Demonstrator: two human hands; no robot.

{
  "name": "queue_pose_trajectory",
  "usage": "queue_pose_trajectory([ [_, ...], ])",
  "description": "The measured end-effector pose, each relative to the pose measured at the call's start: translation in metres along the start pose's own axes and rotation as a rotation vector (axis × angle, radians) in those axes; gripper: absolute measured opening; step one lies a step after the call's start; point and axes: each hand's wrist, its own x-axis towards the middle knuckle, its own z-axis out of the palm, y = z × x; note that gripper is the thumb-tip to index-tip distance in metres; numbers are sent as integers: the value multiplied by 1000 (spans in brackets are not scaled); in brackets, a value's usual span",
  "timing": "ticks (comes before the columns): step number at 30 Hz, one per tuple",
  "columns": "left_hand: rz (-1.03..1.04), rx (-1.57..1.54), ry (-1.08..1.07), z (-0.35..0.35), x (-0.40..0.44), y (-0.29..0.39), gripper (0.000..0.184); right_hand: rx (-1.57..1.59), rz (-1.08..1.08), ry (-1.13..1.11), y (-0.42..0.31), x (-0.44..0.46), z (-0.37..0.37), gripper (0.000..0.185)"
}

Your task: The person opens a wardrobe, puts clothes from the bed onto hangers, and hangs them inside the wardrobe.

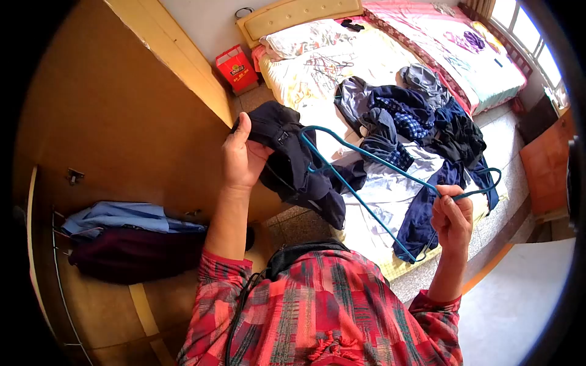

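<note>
My left hand (244, 158) grips a pair of dark trousers (290, 152) near the waistband, thumb on top, and the cloth hangs down in folds. In my right hand (453, 216) is a teal clothes hanger (372, 155), pinched at the neck below its hook. The hanger's frame stretches leftward, its far end touching or just in front of the trousers; I cannot tell which. Behind it, a heap of dark clothes (403, 116) lies on the bed, with navy cloth (421, 213) toward the near edge.
At my left is an open wooden wardrobe (110, 122), with a light blue garment (122, 216) and a maroon one (134, 253) inside. Several loose hangers (326, 68) lie on the bed (293, 82). A red bag (237, 70) stands beside it. A white surface (519, 299) is at lower right.
</note>
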Motion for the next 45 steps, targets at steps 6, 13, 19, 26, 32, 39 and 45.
queue_pose_trajectory([
  [6, 40, -41, -131, 14, -15, 10, 38, 23, 33, 26, 3, 6, -3, 21],
  [13, 176, 340, -363, 29, -27, 9, 36, 104, 3, 6, 6, 16, -5, 22],
  [19, 301, 508, -264, 25, -23, -6, 26, 85, 96, -9, 10, 14, -12, 20],
  [26, 209, 450, -216, 32, -22, -7, 25, 127, 84, -16, 8, 10, -15, 19],
  [32, 216, 359, 94, 35, -15, -7, 19, 127, 111, 41, 13, 10, -18, 19],
  [39, 189, 211, 162, 33, -7, -3, 17, 173, 85, 19, 16, 14, -13, 21],
  [45, 79, -13, 102, 16, -1, 1, 24, 169, 68, -6, 21, 17, -9, 19],
])
